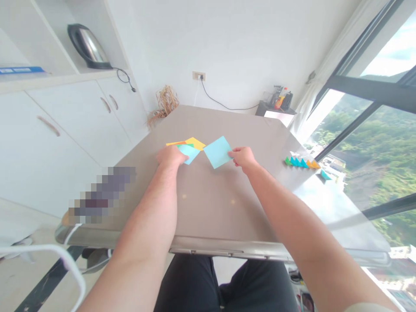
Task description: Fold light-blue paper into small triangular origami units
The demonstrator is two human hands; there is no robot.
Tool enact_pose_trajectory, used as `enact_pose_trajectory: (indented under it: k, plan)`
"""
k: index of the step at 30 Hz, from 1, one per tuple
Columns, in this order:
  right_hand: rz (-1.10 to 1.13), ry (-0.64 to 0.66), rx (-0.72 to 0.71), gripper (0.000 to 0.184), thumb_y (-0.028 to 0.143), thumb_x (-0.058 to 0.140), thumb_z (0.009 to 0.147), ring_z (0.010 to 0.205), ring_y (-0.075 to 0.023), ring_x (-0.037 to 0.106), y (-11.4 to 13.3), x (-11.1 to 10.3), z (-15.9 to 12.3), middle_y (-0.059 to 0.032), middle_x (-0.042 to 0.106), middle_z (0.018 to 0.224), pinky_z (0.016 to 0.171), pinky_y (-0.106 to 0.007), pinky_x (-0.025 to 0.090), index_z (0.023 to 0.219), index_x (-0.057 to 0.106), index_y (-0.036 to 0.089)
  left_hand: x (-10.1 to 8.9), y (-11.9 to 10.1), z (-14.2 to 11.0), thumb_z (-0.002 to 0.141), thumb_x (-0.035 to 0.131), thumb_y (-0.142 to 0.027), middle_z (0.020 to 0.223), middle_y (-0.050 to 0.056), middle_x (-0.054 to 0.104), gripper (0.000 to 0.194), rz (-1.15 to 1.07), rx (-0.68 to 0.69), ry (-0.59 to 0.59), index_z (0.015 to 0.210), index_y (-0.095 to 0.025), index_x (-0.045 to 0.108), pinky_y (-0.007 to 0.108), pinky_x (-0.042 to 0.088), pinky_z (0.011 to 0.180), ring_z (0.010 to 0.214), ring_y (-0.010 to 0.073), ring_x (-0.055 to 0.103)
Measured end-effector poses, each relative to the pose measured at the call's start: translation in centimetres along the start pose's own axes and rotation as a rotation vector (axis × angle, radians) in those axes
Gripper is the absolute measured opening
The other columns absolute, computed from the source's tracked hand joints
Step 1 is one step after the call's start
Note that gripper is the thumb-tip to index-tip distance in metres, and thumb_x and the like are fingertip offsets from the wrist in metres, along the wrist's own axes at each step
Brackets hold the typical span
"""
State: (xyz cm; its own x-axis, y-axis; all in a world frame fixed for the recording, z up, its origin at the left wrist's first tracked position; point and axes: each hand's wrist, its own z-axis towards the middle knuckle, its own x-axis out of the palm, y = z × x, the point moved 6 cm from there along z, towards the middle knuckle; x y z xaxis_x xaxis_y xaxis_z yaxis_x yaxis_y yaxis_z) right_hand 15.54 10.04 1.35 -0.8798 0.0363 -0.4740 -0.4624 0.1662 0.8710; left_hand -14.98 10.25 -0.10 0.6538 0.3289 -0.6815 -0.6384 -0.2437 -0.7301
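Note:
A light blue square of paper (pixel 218 152) is pinched at its right corner by my right hand (pixel 243 158), just over the table, with its corners pointing up and down. To its left, my left hand (pixel 170 156) is closed over the edge of several fanned paper sheets. A paler blue sheet (pixel 190 153) sticks out beside the thumb. Yellow paper (pixel 194 142) and a strip of green show behind it, with some orange. The back of my left hand hides most of its fingers and part of the sheets.
Small folded paper pieces in green, blue and orange (pixel 299 163) stand in a row at the table's right, with one blue folded piece (pixel 325 175) apart. A blurred-out object (pixel 102 195) lies at the left edge. Cabinets, a kettle (pixel 91 45) and windows surround the grey table (pixel 208 208).

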Motion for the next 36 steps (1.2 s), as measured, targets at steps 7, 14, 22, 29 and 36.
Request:
enact_pose_trajectory:
  k: [7, 14, 22, 29, 36]
  plan:
    - [0.156, 0.113, -0.027, 0.009, 0.019, 0.07, 0.073, 0.048, -0.0085, 0.04, -2.9, -2.5, -2.6, 0.0057, 0.046, 0.051, 0.048, -0.023, 0.035, 0.069, 0.062, 0.019, 0.7, -3.9, -2.5, 0.074, 0.074, -0.04, 0.119, 0.018, 0.072, 0.031, 0.06, 0.151, -0.119, 0.098, -0.021, 0.076, 0.047, 0.049, 0.089, 0.112, 0.039, 0.064]
    - [0.142, 0.188, -0.11, 0.011, 0.021, 0.069, 0.072, 0.05, -0.0083, 0.038, -3.5, -2.6, -3.3, 0.007, 0.042, 0.049, 0.051, -0.024, 0.034, 0.066, 0.06, 0.019, 8.5, -7.9, -7.9, 0.072, 0.077, -0.061, 0.088, 0.008, 0.075, 0.045, -0.519, 0.146, 0.447, 0.089, -0.019, 0.075, 0.03, 0.046, 0.064, 0.079, 0.0215, 0.067]
    - [0.167, 0.14, -0.124, 0.01, 0.022, 0.067, 0.073, 0.05, -0.0093, 0.041, -3.2, -3.4, -3.4, 0.0056, 0.045, 0.048, 0.051, -0.025, 0.033, 0.066, 0.06, 0.019, 8.4, -7.6, -8.5, 0.057, 0.085, -0.034, 0.092, 0.004, 0.075, 0.042, -0.602, 0.083, 0.539, 0.095, -0.02, 0.074, 0.03, 0.045, 0.07, 0.082, 0.0194, 0.066]
    - [0.351, 0.091, -0.201, 0.013, 0.028, 0.07, 0.077, 0.051, -0.0099, 0.047, -3.3, -3.5, -2.9, 0.0045, 0.051, 0.052, 0.054, -0.024, 0.041, 0.072, 0.061, 0.02, 8.0, -8.1, -8.7, 0.059, 0.08, -0.03, 0.08, 0.003, 0.07, 0.028, -0.689, 0.113, 0.411, 0.08, -0.019, 0.065, 0.028, 0.044, 0.063, 0.072, 0.0168, 0.063]
    - [0.368, 0.109, -0.209, 0.016, 0.024, 0.069, 0.077, 0.055, -0.0098, 0.053, -3.7, -2.8, -2.8, 0.0024, 0.055, 0.06, 0.053, -0.023, 0.045, 0.066, 0.06, 0.018, 8.9, -8.1, -9.2, 0.062, 0.082, -0.033, 0.089, 0.004, 0.074, 0.036, -0.773, 0.072, 0.484, 0.092, -0.019, 0.068, 0.03, 0.049, 0.065, 0.076, 0.0192, 0.067]
